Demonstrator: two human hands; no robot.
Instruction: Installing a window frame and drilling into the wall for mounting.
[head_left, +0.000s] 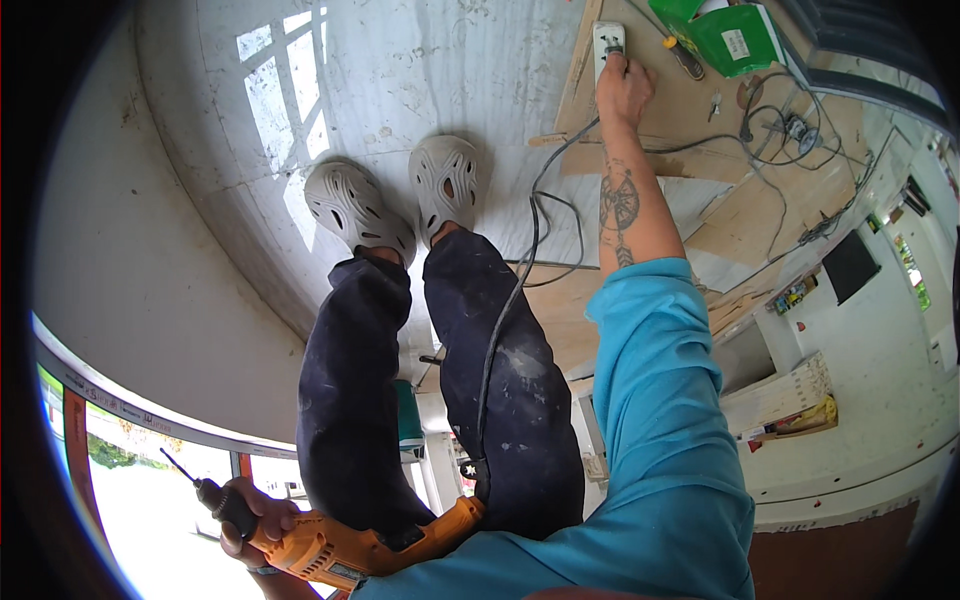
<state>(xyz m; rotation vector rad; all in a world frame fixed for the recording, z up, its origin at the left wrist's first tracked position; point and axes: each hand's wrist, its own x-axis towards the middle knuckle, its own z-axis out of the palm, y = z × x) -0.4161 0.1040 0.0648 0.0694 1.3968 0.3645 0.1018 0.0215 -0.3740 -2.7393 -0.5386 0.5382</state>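
Observation:
My left hand is closed around the front of an orange corded drill, just behind its dark chuck. A thin bit sticks out of the chuck. The drill's body lies across my lap, and its black cord runs up over my thigh. My right arm stretches far forward to a white power strip on the floor boards. There my right hand has its fingers closed on a dark plug at the strip's face. Whether the plug sits fully in the socket is hidden by the fingers.
Wooden boards lie over the floor, with tangled black cables at the right. A green box and a yellow-and-black hand tool are near the strip. A curved pale wall stands at the left.

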